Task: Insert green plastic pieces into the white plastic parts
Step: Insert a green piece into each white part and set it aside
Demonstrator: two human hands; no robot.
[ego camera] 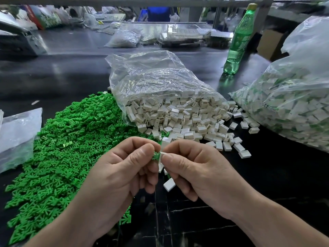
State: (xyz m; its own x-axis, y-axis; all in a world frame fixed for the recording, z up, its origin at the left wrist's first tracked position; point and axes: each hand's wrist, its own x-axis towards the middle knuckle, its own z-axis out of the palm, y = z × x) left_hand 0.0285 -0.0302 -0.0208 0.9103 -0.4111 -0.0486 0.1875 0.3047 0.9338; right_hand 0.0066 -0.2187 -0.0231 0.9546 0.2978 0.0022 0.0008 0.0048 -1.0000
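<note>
With the left hand (124, 166) clamped on a green piece (155, 155) and the right hand (192, 168) on a white part (162, 154), a crooked push could jam the piece or pop it from either grip.

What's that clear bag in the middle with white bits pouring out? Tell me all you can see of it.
The clear plastic bag is thin, glossy and crinkled. It lies on its side on the dark table, open mouth toward the person. It is partly filled with small boxy white parts, some showing a hollow side, which spill out across the table. Its lower left edge lies against the heap of green pieces.
</note>
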